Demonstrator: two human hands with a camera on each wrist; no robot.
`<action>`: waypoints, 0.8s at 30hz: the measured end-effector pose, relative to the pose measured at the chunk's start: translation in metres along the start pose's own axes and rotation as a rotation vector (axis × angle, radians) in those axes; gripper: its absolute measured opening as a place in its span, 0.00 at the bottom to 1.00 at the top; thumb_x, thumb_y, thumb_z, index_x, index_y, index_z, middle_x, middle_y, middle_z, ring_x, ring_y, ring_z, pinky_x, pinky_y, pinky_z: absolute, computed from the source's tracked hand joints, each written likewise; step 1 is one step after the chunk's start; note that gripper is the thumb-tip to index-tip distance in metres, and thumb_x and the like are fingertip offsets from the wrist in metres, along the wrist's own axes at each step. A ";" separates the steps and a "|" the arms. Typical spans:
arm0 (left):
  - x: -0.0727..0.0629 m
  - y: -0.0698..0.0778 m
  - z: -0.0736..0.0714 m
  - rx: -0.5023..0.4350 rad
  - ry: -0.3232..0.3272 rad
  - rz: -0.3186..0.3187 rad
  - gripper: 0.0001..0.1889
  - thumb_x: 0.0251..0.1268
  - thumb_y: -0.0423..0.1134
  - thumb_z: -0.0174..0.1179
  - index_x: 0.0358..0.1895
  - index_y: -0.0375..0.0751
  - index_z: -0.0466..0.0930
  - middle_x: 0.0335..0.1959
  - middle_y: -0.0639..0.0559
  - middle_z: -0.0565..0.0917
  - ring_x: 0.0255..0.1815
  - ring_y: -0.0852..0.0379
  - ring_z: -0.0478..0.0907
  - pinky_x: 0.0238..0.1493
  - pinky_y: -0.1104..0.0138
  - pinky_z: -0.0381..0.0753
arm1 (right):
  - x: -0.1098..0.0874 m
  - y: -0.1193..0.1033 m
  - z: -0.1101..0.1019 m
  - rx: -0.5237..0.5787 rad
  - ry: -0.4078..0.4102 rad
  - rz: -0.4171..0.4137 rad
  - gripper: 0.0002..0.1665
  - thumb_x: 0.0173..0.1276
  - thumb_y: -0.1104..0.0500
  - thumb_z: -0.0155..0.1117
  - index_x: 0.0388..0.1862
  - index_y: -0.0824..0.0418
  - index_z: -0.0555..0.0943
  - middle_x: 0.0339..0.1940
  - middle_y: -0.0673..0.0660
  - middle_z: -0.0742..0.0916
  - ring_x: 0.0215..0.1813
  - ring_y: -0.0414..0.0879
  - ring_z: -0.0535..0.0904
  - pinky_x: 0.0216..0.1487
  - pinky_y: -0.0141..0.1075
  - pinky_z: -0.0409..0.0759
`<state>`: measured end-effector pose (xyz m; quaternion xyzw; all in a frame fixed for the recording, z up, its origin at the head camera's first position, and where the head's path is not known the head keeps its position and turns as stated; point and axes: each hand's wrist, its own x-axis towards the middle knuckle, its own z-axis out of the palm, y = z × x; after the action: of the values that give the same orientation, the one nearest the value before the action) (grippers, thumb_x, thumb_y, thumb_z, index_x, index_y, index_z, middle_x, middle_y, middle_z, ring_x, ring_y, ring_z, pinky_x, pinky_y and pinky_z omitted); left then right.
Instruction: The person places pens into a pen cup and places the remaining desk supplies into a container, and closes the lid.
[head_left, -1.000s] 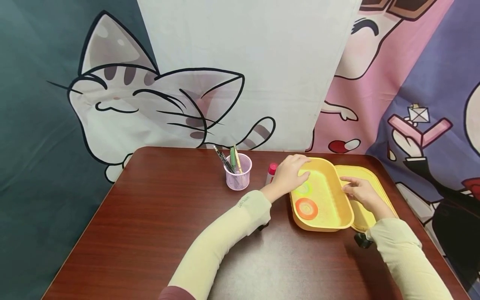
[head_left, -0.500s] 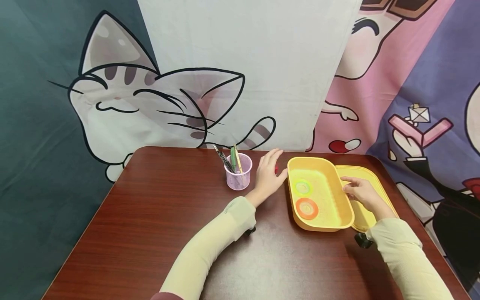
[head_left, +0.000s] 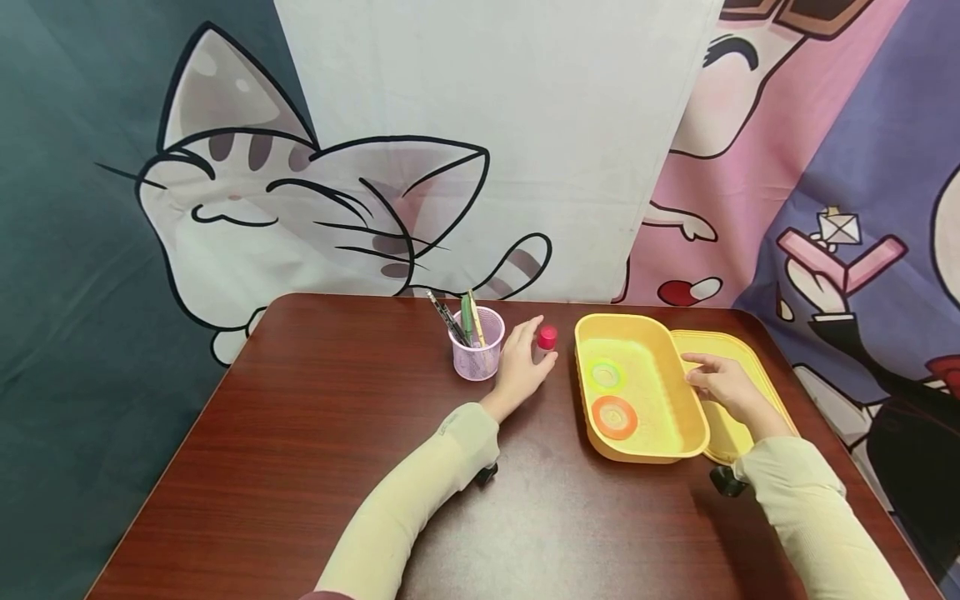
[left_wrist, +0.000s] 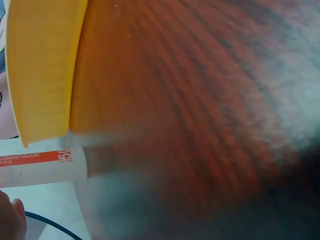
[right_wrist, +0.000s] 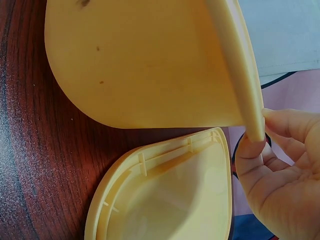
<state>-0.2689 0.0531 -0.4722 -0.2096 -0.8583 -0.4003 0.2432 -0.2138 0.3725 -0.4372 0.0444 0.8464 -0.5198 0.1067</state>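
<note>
My left hand is beside a red-capped glue bottle, its fingers spread on the left and the thumb on the near side. In the left wrist view the white bottle with a red label lies across the left edge, and a fingertip shows below it, apart from it. My right hand pinches the right rim of a yellow box; in the right wrist view, thumb and finger sit on both sides of the rim. An orange ring and a yellow-green ring lie in the box.
The box's yellow lid lies on the table at the right, partly under my right hand. A lilac mesh cup with pens stands just left of my left hand. The brown table ends at a printed cloth backdrop.
My left hand has withdrawn leftward from over the box to the glue bottle, and the bottle's red cap now shows between its fingers and thumb. My right hand and the box have stayed put.
</note>
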 end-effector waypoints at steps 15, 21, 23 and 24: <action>-0.007 -0.004 0.003 0.060 -0.061 -0.077 0.27 0.50 0.43 0.63 0.55 0.46 0.69 0.37 0.50 0.77 0.38 0.59 0.75 0.38 0.67 0.73 | 0.000 -0.001 0.000 -0.015 -0.004 0.011 0.31 0.63 0.67 0.50 0.63 0.77 0.54 0.24 0.43 0.75 0.25 0.35 0.71 0.30 0.29 0.75; -0.006 -0.003 0.003 0.047 -0.051 -0.070 0.25 0.50 0.42 0.63 0.54 0.47 0.69 0.36 0.49 0.77 0.37 0.59 0.74 0.38 0.68 0.73 | 0.001 0.000 -0.001 -0.005 -0.005 0.006 0.31 0.63 0.67 0.49 0.63 0.77 0.53 0.23 0.43 0.75 0.25 0.35 0.71 0.29 0.29 0.75; -0.005 -0.002 0.003 0.046 -0.049 -0.066 0.25 0.50 0.42 0.63 0.54 0.47 0.69 0.35 0.49 0.78 0.36 0.59 0.74 0.37 0.68 0.73 | 0.001 0.001 -0.001 -0.007 -0.005 0.006 0.31 0.63 0.67 0.49 0.63 0.77 0.53 0.23 0.43 0.75 0.25 0.35 0.71 0.29 0.29 0.75; -0.003 -0.002 0.003 0.043 -0.050 -0.066 0.25 0.50 0.42 0.63 0.54 0.47 0.69 0.35 0.49 0.78 0.36 0.59 0.74 0.37 0.68 0.73 | 0.001 0.001 -0.001 -0.008 -0.005 0.006 0.31 0.63 0.67 0.49 0.63 0.77 0.53 0.24 0.43 0.75 0.25 0.35 0.71 0.30 0.29 0.75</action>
<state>-0.2678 0.0542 -0.4769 -0.1858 -0.8789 -0.3843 0.2127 -0.2149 0.3735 -0.4379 0.0452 0.8480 -0.5164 0.1105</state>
